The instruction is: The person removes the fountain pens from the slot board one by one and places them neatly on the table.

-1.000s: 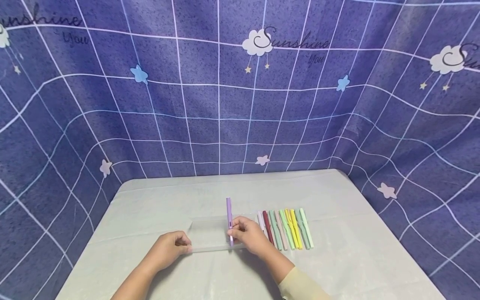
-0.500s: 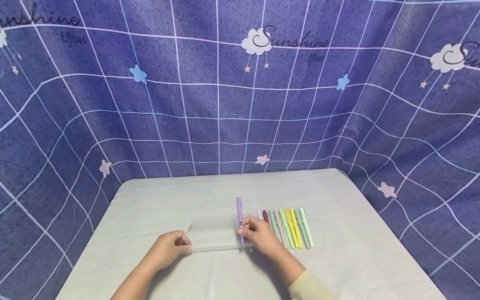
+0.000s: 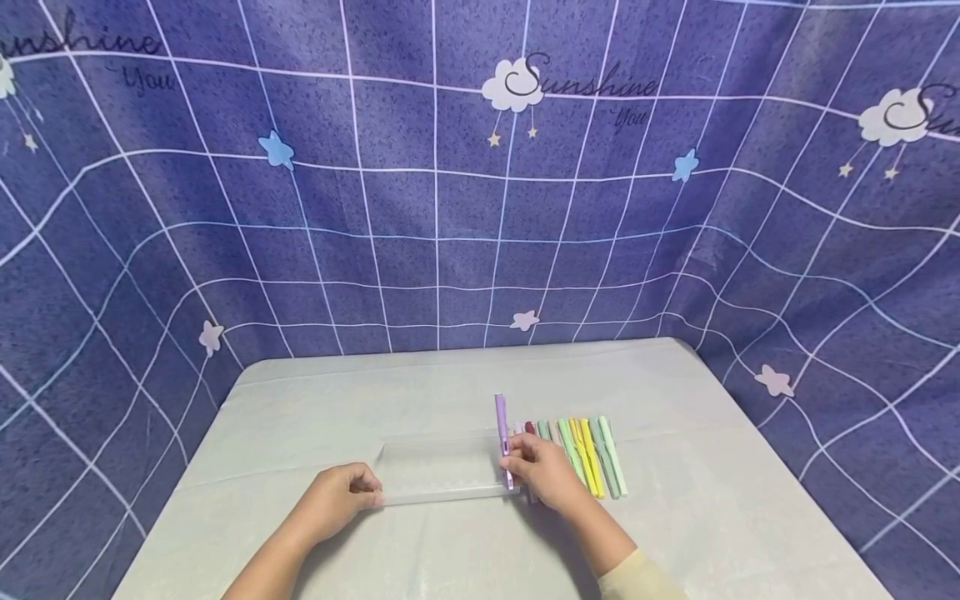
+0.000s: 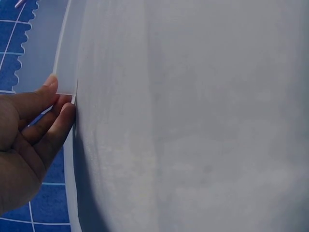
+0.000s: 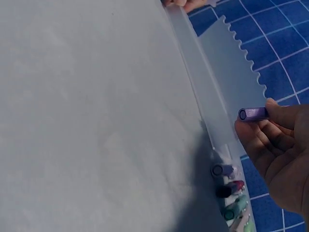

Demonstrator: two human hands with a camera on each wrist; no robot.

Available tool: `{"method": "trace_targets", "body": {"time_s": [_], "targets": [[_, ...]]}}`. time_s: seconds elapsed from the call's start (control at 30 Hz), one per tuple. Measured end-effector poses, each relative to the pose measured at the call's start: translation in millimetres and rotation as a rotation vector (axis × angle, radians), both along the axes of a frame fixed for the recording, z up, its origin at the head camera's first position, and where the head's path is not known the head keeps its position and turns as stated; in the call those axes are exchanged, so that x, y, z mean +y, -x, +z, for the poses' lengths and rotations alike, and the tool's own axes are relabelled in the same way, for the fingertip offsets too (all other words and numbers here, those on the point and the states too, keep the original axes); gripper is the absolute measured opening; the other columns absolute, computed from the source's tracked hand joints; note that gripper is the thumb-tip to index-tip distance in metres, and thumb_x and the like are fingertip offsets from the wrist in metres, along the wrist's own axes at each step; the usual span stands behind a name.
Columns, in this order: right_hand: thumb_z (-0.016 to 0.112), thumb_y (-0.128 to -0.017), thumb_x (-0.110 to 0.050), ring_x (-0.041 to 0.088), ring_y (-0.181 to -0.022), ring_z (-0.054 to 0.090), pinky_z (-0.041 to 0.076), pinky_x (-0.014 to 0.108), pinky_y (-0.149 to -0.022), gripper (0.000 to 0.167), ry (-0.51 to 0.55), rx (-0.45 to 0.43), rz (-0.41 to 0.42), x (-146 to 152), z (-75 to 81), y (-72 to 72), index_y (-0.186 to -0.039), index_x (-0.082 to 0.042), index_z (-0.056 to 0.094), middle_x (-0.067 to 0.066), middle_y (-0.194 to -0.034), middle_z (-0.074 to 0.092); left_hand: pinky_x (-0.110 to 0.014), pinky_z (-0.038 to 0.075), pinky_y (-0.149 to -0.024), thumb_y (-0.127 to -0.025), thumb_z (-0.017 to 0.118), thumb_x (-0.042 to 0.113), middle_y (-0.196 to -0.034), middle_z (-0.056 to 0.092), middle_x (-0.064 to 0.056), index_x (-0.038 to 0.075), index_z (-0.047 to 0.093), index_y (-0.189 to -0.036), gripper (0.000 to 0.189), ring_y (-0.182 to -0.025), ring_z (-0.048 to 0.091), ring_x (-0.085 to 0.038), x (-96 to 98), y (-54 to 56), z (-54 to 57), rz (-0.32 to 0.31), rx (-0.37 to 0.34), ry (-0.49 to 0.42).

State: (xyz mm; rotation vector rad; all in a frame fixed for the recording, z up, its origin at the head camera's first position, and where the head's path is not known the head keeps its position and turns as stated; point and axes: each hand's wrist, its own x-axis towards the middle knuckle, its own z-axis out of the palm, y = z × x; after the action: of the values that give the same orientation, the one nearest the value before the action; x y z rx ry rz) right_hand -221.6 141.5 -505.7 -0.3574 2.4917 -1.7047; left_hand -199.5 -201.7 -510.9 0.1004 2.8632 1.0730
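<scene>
A clear plastic pen rack lies across the middle of the table, and a row of scalloped notches shows along its raised edge in the right wrist view. My left hand pinches the rack's near left corner between thumb and fingers. Over the rack's right end, my right hand holds a purple pen between thumb and fingertips, its far end tilted up. Just right of the rack lies a row of pens in yellow, greens and other colours; my right hand partly hides the ones closest to it.
A pale grey cloth covers the table. A blue gridded curtain with stars and clouds encloses the back and both sides, close behind the table's far edge.
My right hand has moved to the right with the purple pen, from above the rack's middle to its right end. My left hand has stayed at the corner.
</scene>
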Motion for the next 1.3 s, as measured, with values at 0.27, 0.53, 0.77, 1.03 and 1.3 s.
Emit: {"method": "trace_targets", "body": {"time_s": [0.27, 0.53, 0.77, 1.03, 1.3], "targets": [[0.070, -0.091, -0.017, 0.022, -0.078, 0.070, 0.057, 0.030, -0.068, 0.029, 0.020, -0.022, -0.052, 17.0, 3.8, -2.3, -0.111, 0.001, 0.063, 0.011, -0.093, 0.072, -0.037, 0.050, -0.081, -0.079, 0.079, 0.019, -0.076, 0.064, 0.013, 0.023, 0.066, -0.080, 0.014, -0.078, 0.059, -0.006, -0.7, -0.9, -0.2, -0.007, -0.005, -0.004], [0.070, -0.090, -0.015, 0.023, -0.080, 0.069, 0.058, 0.030, -0.069, 0.031, 0.032, -0.013, -0.117, 33.3, 3.2, -5.6, -0.114, 0.003, 0.063, 0.013, -0.096, 0.072, -0.039, 0.051, -0.082, -0.079, 0.079, 0.020, -0.076, 0.064, 0.013, 0.023, 0.066, -0.079, 0.014, -0.078, 0.060, -0.007, -0.8, -1.3, -1.1, -0.004, -0.003, -0.009], [0.069, -0.090, -0.010, 0.025, -0.080, 0.069, 0.058, 0.031, -0.069, 0.031, 0.011, -0.019, -0.173, 50.4, 5.0, -7.7, -0.116, 0.004, 0.062, 0.013, -0.094, 0.071, -0.038, 0.051, -0.081, -0.079, 0.079, 0.021, -0.076, 0.064, 0.013, 0.023, 0.066, -0.080, 0.013, -0.078, 0.059, -0.007, -1.0, -0.9, -1.0, -0.001, 0.001, -0.003], [0.069, -0.090, -0.009, 0.024, -0.077, 0.069, 0.058, 0.033, -0.068, 0.027, -0.057, -0.028, -0.228, 69.5, 7.3, -9.0, -0.114, 0.002, 0.063, 0.012, -0.093, 0.072, -0.039, 0.051, -0.082, -0.079, 0.079, 0.023, -0.078, 0.065, 0.012, 0.023, 0.066, -0.080, 0.013, -0.080, 0.060, -0.007, -0.5, -1.3, 0.9, -0.002, 0.005, 0.005], [0.069, -0.091, -0.013, 0.019, -0.072, 0.067, 0.056, 0.031, -0.065, 0.026, -0.151, -0.045, -0.291, 88.6, 5.7, -11.1, -0.115, -0.002, 0.066, 0.007, -0.090, 0.072, -0.040, 0.051, -0.082, -0.079, 0.079, 0.022, -0.078, 0.065, 0.012, 0.023, 0.067, -0.081, 0.013, -0.080, 0.061, -0.007, 0.7, -0.2, -0.7, 0.005, 0.000, -0.003]]}}
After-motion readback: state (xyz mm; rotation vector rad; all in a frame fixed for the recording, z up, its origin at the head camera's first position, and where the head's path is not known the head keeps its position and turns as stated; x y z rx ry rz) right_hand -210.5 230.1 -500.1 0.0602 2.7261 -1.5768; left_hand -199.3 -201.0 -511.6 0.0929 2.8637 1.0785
